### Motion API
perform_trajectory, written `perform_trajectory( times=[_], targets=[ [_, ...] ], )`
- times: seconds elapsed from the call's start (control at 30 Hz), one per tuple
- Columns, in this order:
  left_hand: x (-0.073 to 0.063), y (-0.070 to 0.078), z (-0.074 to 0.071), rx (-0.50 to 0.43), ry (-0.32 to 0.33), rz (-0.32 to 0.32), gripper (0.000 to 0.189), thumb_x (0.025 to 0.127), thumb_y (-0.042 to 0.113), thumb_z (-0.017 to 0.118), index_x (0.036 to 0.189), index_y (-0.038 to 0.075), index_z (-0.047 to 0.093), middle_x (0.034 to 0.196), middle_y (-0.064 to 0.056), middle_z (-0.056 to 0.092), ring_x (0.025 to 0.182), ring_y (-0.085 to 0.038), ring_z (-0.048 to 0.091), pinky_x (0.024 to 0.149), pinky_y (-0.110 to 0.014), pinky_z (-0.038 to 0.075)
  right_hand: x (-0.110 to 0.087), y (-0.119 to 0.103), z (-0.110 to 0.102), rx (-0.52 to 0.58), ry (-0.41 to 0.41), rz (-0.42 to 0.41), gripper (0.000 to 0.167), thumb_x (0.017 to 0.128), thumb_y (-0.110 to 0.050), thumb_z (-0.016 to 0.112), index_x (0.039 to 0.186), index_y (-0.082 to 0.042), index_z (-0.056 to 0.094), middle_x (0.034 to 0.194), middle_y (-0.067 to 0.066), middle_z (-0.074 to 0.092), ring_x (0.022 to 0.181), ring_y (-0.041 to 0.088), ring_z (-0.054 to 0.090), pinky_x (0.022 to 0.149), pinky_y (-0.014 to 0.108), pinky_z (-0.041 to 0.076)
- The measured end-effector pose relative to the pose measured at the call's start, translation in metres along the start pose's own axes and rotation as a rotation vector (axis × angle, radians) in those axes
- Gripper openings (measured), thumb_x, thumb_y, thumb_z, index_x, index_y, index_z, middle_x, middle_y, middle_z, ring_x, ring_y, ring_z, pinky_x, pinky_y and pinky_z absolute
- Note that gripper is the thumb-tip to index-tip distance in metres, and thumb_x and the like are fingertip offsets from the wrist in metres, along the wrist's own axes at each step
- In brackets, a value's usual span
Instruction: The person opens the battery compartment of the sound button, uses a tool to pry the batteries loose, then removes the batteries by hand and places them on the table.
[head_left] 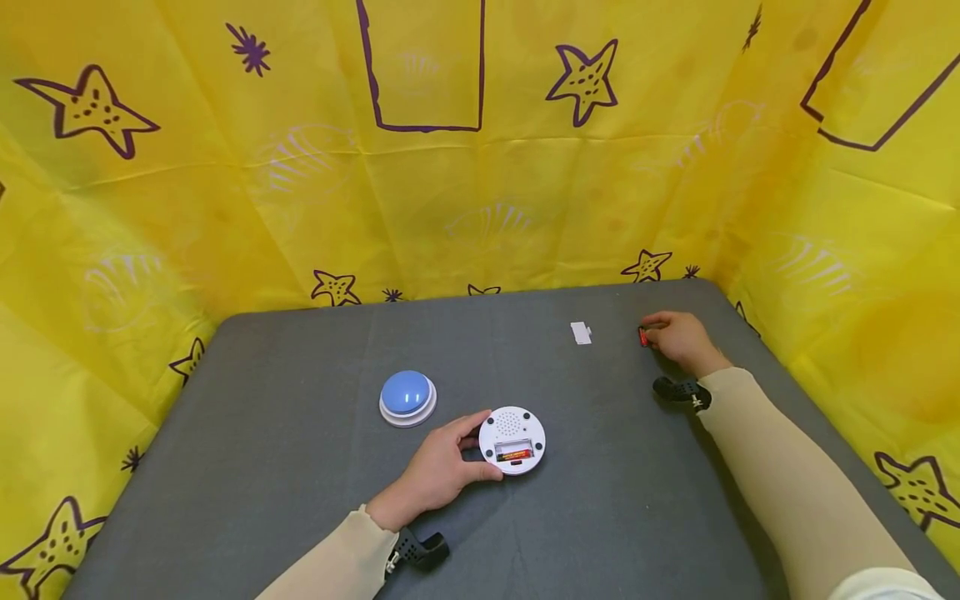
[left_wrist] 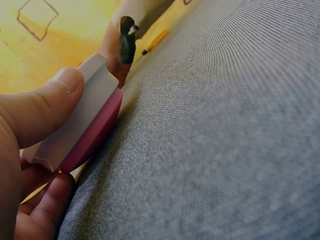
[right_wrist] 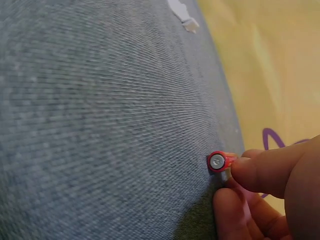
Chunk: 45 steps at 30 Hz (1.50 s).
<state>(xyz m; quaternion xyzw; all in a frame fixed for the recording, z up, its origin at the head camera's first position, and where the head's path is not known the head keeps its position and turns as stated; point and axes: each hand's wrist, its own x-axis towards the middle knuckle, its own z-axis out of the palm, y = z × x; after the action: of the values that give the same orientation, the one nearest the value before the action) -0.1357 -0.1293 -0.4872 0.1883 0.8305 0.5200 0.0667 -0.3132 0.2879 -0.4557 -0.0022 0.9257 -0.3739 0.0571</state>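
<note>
My left hand [head_left: 442, 467] grips an upside-down round push button [head_left: 512, 423], thumb on one side and fingers on the other. Its white base faces up, with speaker holes, dark feet and an uncovered battery compartment where one red-and-orange battery [head_left: 514, 456] lies. Underneath, a pink dome [left_wrist: 95, 132] shows in the left wrist view, close over the table. At the far right my right hand [head_left: 681, 340] pinches a second red battery [head_left: 642, 337] between thumb and fingers, right at the tabletop. Its flat metal end [right_wrist: 216, 161] faces the right wrist camera.
A blue-domed push button [head_left: 406, 393] stands upright left of centre. Toward the back right lies a small white battery cover [head_left: 581, 333]. An orange-yellow handled object [left_wrist: 156, 42] lies near my right forearm. Yellow patterned cloth [head_left: 465, 208] walls the grey table [head_left: 300, 500].
</note>
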Motion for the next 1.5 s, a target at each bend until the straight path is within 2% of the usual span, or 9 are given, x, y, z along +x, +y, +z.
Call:
perform_trajectory(
  times=[0.37, 0.67, 0.73, 0.93, 1.07, 1.17, 1.3, 1.37, 1.5],
  targets=[
    [0.001, 0.001, 0.0, -0.001, 0.004, 0.014, 0.085, 0.074, 0.026, 0.09, 0.145, 0.002, 0.049, 0.128, -0.005, 0.061, 0.107, -0.016, 0.065, 0.089, -0.03, 0.051, -0.002, -0.001, 0.001, -0.036, 0.022, 0.013, 0.032, 0.1, -0.014, 0.054, 0.128, -0.001, 0.064, 0.109, 0.017, 0.065, 0.092, 0.03, 0.055, 0.072, 0.036, 0.044],
    [0.001, 0.002, -0.001, 0.003, -0.001, 0.004, 0.085, 0.075, 0.027, 0.09, 0.145, 0.002, 0.049, 0.129, -0.006, 0.06, 0.107, -0.016, 0.065, 0.089, -0.029, 0.051, -0.009, 0.002, 0.002, 0.078, 0.065, 0.054, 0.035, 0.102, -0.015, 0.053, 0.132, 0.0, 0.06, 0.122, 0.023, 0.062, 0.101, 0.031, 0.061, 0.078, 0.035, 0.048],
    [0.001, 0.002, -0.001, 0.003, -0.001, 0.003, 0.085, 0.075, 0.027, 0.09, 0.145, 0.002, 0.049, 0.129, -0.006, 0.06, 0.107, -0.016, 0.065, 0.089, -0.029, 0.051, -0.009, 0.005, 0.002, 0.185, 0.087, 0.067, 0.037, 0.102, -0.014, 0.053, 0.135, 0.002, 0.058, 0.125, 0.024, 0.061, 0.098, 0.027, 0.062, 0.079, 0.031, 0.052],
    [0.0, 0.002, -0.002, -0.004, 0.004, 0.006, 0.084, 0.075, 0.025, 0.09, 0.145, 0.003, 0.05, 0.13, -0.007, 0.06, 0.107, -0.018, 0.065, 0.089, -0.03, 0.051, -0.01, 0.009, -0.001, 0.648, 0.119, 0.129, 0.05, 0.103, -0.022, 0.057, 0.144, 0.004, 0.046, 0.125, 0.019, 0.053, 0.09, 0.016, 0.063, 0.079, 0.027, 0.055],
    [-0.001, 0.002, -0.003, -0.007, 0.004, 0.008, 0.084, 0.074, 0.025, 0.09, 0.145, 0.003, 0.05, 0.13, -0.007, 0.06, 0.107, -0.018, 0.065, 0.089, -0.03, 0.051, -0.018, 0.006, -0.012, 0.948, 0.117, 0.175, 0.042, 0.098, -0.026, 0.064, 0.133, -0.005, 0.055, 0.117, 0.01, 0.058, 0.095, 0.02, 0.064, 0.083, 0.031, 0.055],
    [-0.001, 0.003, -0.003, -0.008, 0.006, 0.007, 0.084, 0.074, 0.025, 0.09, 0.145, 0.003, 0.05, 0.13, -0.006, 0.06, 0.107, -0.018, 0.065, 0.09, -0.031, 0.051, -0.026, -0.001, -0.019, 1.226, 0.083, 0.155, 0.028, 0.096, -0.02, 0.068, 0.122, -0.012, 0.06, 0.109, 0.006, 0.063, 0.102, 0.023, 0.063, 0.088, 0.036, 0.053],
    [-0.001, 0.004, -0.002, -0.012, 0.005, 0.001, 0.084, 0.074, 0.026, 0.09, 0.145, 0.003, 0.05, 0.13, -0.006, 0.06, 0.107, -0.018, 0.065, 0.09, -0.031, 0.051, -0.041, -0.015, -0.017, 1.536, -0.017, 0.078, 0.024, 0.098, -0.013, 0.064, 0.122, -0.013, 0.06, 0.11, 0.007, 0.066, 0.111, 0.026, 0.06, 0.095, 0.041, 0.05],
    [-0.002, 0.005, -0.001, -0.015, 0.004, -0.001, 0.085, 0.074, 0.026, 0.09, 0.145, 0.003, 0.05, 0.129, -0.006, 0.06, 0.107, -0.018, 0.065, 0.089, -0.031, 0.051, -0.05, -0.022, -0.01, 1.616, -0.075, 0.031, 0.022, 0.1, -0.012, 0.06, 0.123, -0.012, 0.06, 0.112, 0.009, 0.067, 0.113, 0.028, 0.06, 0.097, 0.043, 0.048],
    [-0.001, 0.004, 0.001, -0.02, 0.004, -0.001, 0.085, 0.074, 0.025, 0.09, 0.145, 0.002, 0.049, 0.129, -0.006, 0.061, 0.106, -0.017, 0.065, 0.089, -0.03, 0.051, -0.068, -0.036, 0.008, 1.668, -0.195, -0.052, 0.022, 0.104, -0.011, 0.053, 0.124, -0.011, 0.061, 0.118, 0.012, 0.067, 0.117, 0.031, 0.06, 0.099, 0.044, 0.047]
  ],
)
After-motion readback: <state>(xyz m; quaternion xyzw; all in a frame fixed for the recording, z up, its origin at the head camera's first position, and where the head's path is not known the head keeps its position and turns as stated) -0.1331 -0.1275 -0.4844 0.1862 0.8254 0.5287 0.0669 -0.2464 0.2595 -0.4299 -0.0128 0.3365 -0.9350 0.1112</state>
